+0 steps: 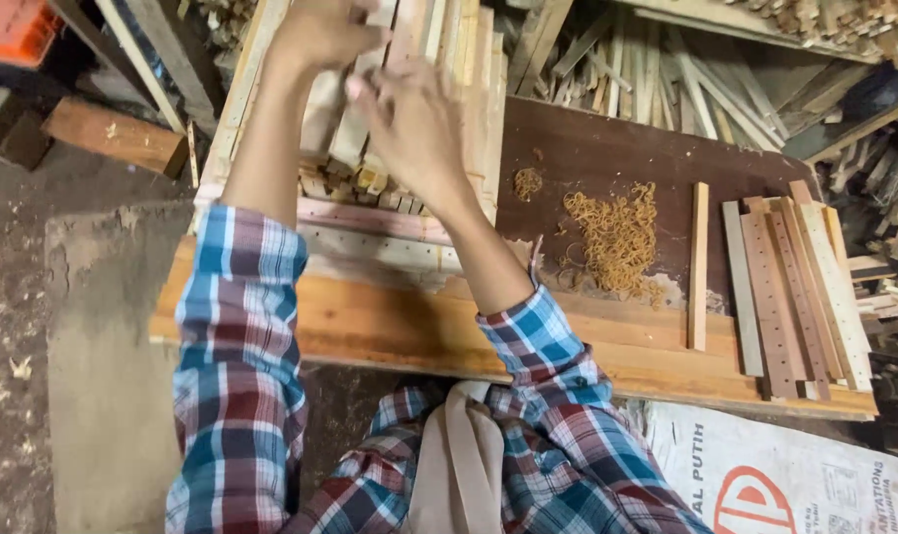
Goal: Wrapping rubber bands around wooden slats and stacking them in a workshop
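My left hand (320, 32) reaches up to the top of the view and rests on a stack of pale wooden strips (459, 69) leaning on the bench. Just below it, my right hand (409, 124) is blurred, its fingers curled around the end of one pale strip (355, 119) from that stack. Both arms wear rolled plaid sleeves. Short wood offcuts (355, 180) lie under the hands.
A dark board (607, 148) carries a heap of curly wood shavings (615, 235). Several flat slats with drilled holes (790, 287) lie in a row at the right, and a single thin strip (698, 265) lies beside them. A printed white sack (795, 475) sits at bottom right.
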